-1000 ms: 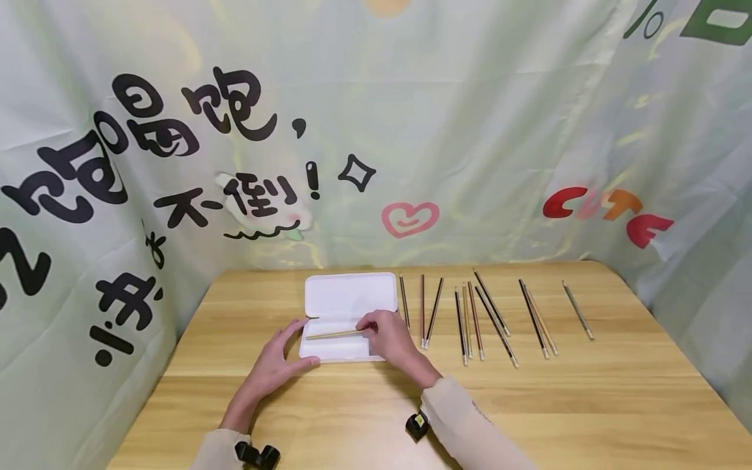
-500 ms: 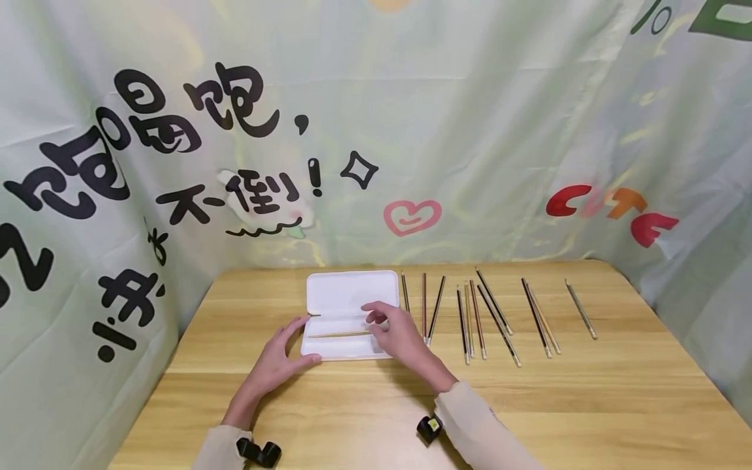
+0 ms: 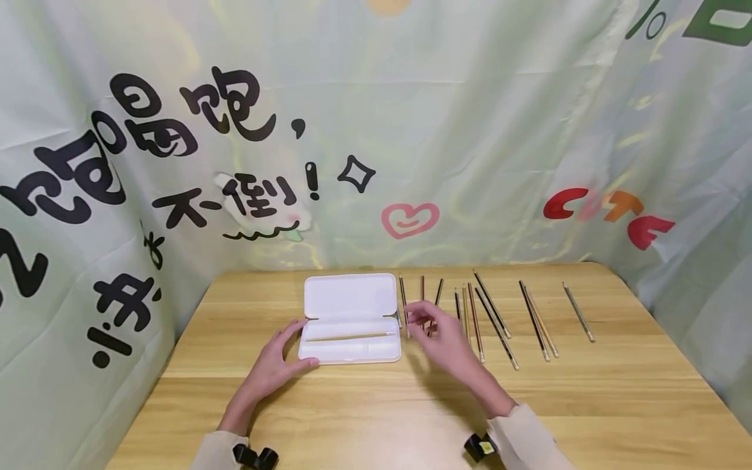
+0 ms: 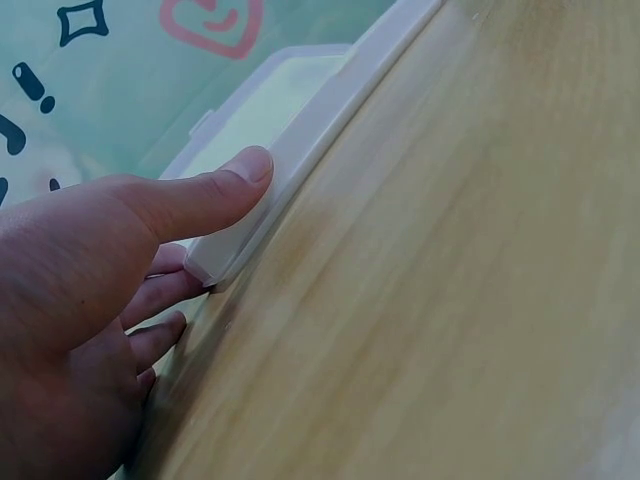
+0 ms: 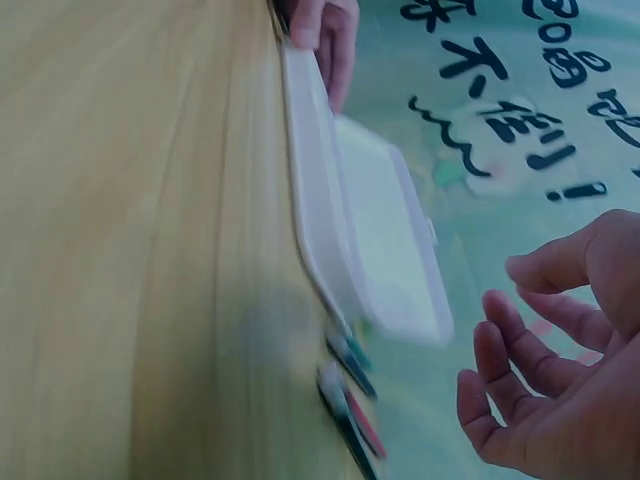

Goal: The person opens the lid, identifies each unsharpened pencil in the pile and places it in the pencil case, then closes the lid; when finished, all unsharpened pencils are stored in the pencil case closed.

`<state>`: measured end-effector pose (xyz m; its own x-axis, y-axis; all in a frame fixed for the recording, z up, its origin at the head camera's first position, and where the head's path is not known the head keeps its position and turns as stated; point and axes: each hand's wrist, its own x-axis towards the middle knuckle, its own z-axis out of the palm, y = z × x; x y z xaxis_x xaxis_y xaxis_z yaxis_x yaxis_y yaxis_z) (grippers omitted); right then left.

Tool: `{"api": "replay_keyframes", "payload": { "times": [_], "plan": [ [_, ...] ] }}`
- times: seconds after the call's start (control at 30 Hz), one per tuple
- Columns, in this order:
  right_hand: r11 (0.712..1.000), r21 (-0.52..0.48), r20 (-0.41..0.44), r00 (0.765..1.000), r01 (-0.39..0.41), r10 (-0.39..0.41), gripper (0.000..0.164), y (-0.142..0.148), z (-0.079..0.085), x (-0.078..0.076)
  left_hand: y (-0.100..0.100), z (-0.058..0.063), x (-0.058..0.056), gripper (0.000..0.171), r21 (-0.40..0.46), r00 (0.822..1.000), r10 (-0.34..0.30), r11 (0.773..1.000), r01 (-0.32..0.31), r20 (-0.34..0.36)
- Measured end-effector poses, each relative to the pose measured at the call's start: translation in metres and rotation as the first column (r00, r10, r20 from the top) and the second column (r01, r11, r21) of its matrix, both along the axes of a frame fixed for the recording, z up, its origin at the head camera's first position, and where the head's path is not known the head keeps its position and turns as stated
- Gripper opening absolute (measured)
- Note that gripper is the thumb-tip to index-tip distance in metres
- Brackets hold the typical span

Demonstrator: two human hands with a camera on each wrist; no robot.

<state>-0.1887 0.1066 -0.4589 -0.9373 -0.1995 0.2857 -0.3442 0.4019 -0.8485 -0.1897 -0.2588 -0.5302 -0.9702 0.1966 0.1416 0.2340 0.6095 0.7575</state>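
A white pencil case [image 3: 337,354] lies with its lid [image 3: 350,297] folded back, and one yellowish pencil [image 3: 349,337] lies lengthwise inside. My left hand [image 3: 272,362] grips the case's left end: in the left wrist view the thumb [image 4: 245,170] is on the front wall and the other fingers are round the corner. Just right of the case, my right hand [image 3: 443,336] hovers over the nearest pencils, its fingers loosely bent. Nothing is between those fingertips in the right wrist view, where the right hand [image 5: 560,350] appears apart from the pencil ends [image 5: 345,420].
Right of the case, several pencils lie in loose groups, among them a dark pair [image 3: 496,316], a dark and a tan one [image 3: 540,320] and a lone grey-green pencil [image 3: 578,312]. A printed cloth [image 3: 493,143] hangs behind the wooden table [image 3: 352,411].
My right hand has let go of the yellowish pencil, leaving it inside the case, and has moved right to above the loose pencils. The left hand has stayed on the case.
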Motion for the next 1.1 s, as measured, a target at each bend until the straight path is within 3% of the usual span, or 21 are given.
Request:
{"api": "replay_keyframes", "payload": {
  "times": [0.2,0.4,0.53,0.77,1.1],
  "plan": [
    [0.997,0.039,-0.119,0.991,0.067,-0.062,0.029,0.05,-0.004,0.007,0.003,-0.002,0.002,0.088,0.011,1.0,-0.01,1.0,0.01,0.012],
    [0.978,0.081,-0.166,0.97,0.191,-0.176,0.028,0.099,-0.009,0.004,0.002,0.0,0.003,0.087,0.014,1.0,-0.005,1.0,0.004,0.009],
    [0.949,0.131,-0.14,0.953,0.288,-0.27,0.029,0.128,-0.012,-0.001,0.002,-0.001,0.0,0.086,0.007,1.0,-0.016,1.0,0.016,0.006],
    [0.898,0.234,-0.101,0.928,0.372,-0.358,0.033,0.169,-0.017,-0.006,0.002,0.002,-0.002,0.087,-0.006,1.0,-0.018,1.0,0.018,-0.007],
    [0.839,0.419,-0.037,0.93,0.346,-0.365,0.038,0.192,-0.029,-0.009,-0.001,0.002,0.001,0.087,-0.001,1.0,-0.003,1.0,0.003,0.004]
  ]
}}
